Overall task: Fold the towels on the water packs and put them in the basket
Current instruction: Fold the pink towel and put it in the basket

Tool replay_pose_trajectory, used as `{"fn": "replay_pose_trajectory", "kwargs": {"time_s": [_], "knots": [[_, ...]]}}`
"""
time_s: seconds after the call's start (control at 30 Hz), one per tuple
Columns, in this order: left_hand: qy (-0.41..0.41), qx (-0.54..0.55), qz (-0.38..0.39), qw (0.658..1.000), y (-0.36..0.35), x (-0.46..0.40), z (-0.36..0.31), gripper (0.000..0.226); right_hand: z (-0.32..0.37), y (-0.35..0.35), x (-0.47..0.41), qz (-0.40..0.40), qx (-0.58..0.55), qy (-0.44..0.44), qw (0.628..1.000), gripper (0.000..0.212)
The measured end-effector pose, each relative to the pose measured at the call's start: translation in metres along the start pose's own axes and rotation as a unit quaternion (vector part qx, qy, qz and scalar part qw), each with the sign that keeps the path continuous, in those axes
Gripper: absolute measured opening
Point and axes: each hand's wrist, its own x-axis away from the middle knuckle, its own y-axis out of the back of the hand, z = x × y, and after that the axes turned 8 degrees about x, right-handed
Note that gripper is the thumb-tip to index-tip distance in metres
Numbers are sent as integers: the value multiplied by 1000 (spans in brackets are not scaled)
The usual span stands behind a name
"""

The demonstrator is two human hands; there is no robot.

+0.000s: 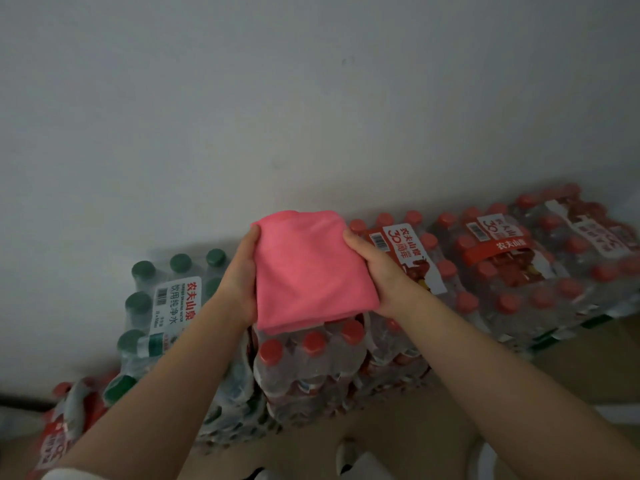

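A folded pink towel (310, 271) is held a little above the shrink-wrapped water packs (502, 268), in the middle of the head view. My left hand (239, 282) grips its left edge, thumb on top near the far corner. My right hand (379, 271) grips the right edge, thumb lying along the top. The fingers of both hands are hidden under the cloth. The towel is roughly square, and its near edge hangs over red bottle caps. No basket is in view.
Red-capped packs (311, 368) run from the centre to the far right against a plain white wall (311, 98). A green-capped pack (162, 299) stands at the left, another red-labelled pack (65, 427) lower left. Beige floor (571, 355) lies in front.
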Motion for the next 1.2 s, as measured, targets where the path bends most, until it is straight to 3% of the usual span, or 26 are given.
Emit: {"fn": "replay_pose_trajectory", "kwargs": {"time_s": [0.1,0.23,0.47,0.63,0.83,1.07,1.2], "knots": [[27,-36,13,999,0,-1,-5,42,-3,-4,9,-14,0,44,999,18],[57,-62,85,993,11,2,-8,46,-21,-16,18,-81,-70,116,987,28],[115,-210,209,948,48,22,8,56,-83,-42,65,-215,-138,176,951,21],[139,-299,340,881,58,54,55,56,-153,-51,135,-320,-223,173,904,19],[203,-364,413,810,58,85,130,56,-226,-65,224,-462,-269,153,831,26],[229,-467,454,723,55,124,201,49,-296,-87,295,-530,-330,164,764,19],[259,-542,458,655,67,153,263,50,-356,-110,340,-591,-379,176,690,52]]}}
